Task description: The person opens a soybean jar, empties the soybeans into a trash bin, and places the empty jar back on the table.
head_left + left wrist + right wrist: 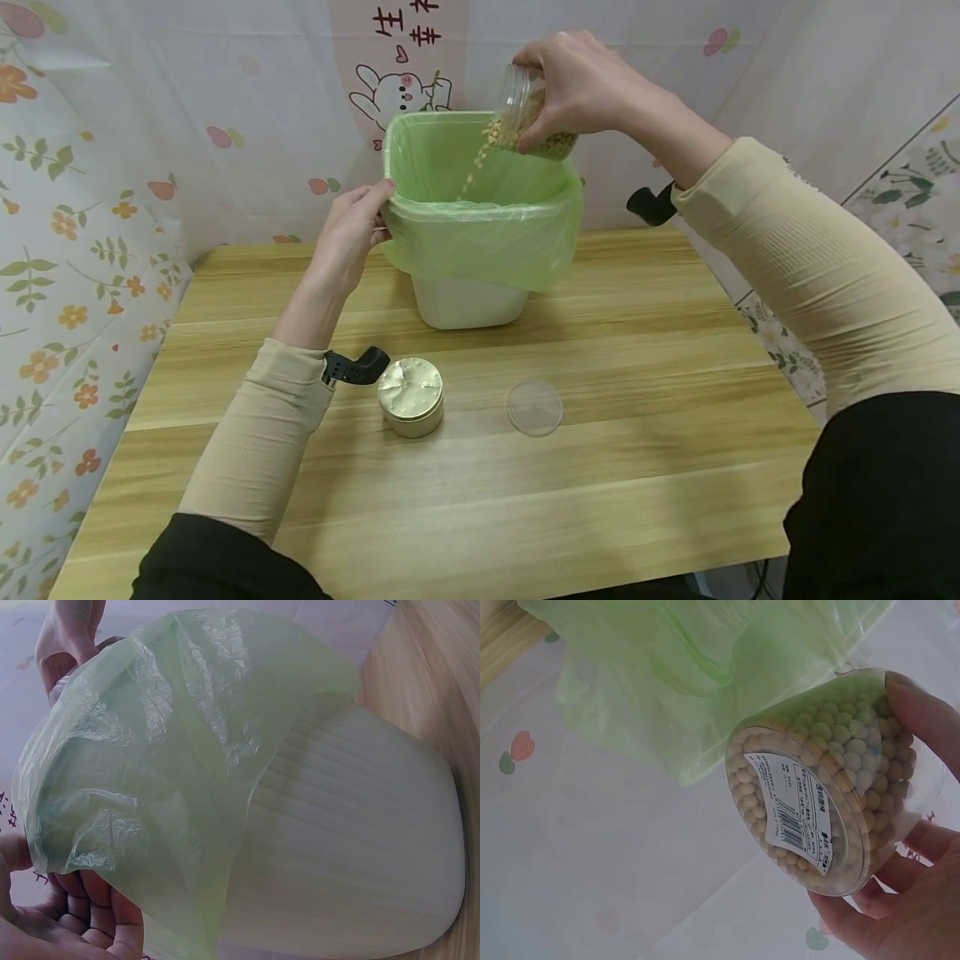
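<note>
My right hand (588, 83) grips a clear plastic jar (517, 93), tipped on its side above the bin's opening. Soybeans (481, 156) fall from its mouth in a thin stream. In the right wrist view the tilted jar (832, 757) still holds many beans, and its base carries a white barcode label (791, 811). A white trash bin (471, 302) stands upright, lined with a green plastic bag (480, 242) folded over its rim. At the bin's left corner my left hand (351, 223) pinches the lined rim, thumb on top and fingers curled below. The bin's bottom inside is hidden.
On the wooden table (637, 467), nearer me, sit a round gold tin (410, 398) and, right of it, a thin clear disc-shaped lid (534, 407). A patterned cloth (262, 167) hangs close behind the bin and along the left side.
</note>
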`<state>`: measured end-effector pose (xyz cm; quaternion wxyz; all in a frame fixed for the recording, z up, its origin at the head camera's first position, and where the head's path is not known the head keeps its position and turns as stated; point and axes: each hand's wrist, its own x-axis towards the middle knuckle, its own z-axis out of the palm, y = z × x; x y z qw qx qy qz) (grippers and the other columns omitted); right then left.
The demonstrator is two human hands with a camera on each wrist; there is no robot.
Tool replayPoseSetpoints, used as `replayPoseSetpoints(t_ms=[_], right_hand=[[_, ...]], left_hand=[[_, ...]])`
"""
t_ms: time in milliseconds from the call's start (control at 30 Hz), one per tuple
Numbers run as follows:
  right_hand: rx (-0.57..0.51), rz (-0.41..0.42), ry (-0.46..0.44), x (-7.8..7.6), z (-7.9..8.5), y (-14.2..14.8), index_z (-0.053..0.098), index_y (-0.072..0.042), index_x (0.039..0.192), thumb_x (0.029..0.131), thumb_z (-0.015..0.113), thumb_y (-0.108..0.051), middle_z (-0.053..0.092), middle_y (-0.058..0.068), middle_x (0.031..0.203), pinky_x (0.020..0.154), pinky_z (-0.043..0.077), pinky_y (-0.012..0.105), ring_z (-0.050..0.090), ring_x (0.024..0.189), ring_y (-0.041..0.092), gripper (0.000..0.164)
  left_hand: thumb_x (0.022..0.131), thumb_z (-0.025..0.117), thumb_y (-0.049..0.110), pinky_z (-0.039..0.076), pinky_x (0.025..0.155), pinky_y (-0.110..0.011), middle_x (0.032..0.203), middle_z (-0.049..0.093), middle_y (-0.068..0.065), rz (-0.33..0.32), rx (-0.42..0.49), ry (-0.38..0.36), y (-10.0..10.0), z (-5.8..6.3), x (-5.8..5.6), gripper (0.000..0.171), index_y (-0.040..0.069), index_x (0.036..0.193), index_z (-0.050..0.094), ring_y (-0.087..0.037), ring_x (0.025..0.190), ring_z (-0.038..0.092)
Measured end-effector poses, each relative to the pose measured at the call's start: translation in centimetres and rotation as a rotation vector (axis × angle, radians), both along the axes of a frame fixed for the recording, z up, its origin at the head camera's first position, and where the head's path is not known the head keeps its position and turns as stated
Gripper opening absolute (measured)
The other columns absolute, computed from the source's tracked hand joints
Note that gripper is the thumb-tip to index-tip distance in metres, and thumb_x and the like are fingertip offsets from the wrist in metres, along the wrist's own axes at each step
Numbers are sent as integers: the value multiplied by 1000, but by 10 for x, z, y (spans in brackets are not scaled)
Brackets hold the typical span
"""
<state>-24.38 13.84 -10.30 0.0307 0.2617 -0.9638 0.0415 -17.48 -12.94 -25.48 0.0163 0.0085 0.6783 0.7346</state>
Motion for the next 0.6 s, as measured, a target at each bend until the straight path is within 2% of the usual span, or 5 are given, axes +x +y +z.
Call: replayPoseSetpoints(t_ms=[233, 600], right_hand=[[1, 3, 9, 2, 0, 0, 40, -3, 156, 81, 85, -33, 57, 24, 145, 102, 50, 54, 54, 119, 36, 92], [9, -9, 6, 2, 0, -1, 38, -4, 158, 81, 85, -33, 54, 22, 150, 105, 49, 55, 53, 123, 38, 94]], left_hand=[[105, 54, 36, 49, 85, -25, 100, 57, 2, -4, 12, 11, -1, 0, 1, 28, 8, 104, 62, -10, 90, 55], [104, 55, 36, 48, 87, -27, 99, 56, 2, -2, 1, 6, -2, -1, 0, 29, 9, 104, 61, -11, 90, 55]])
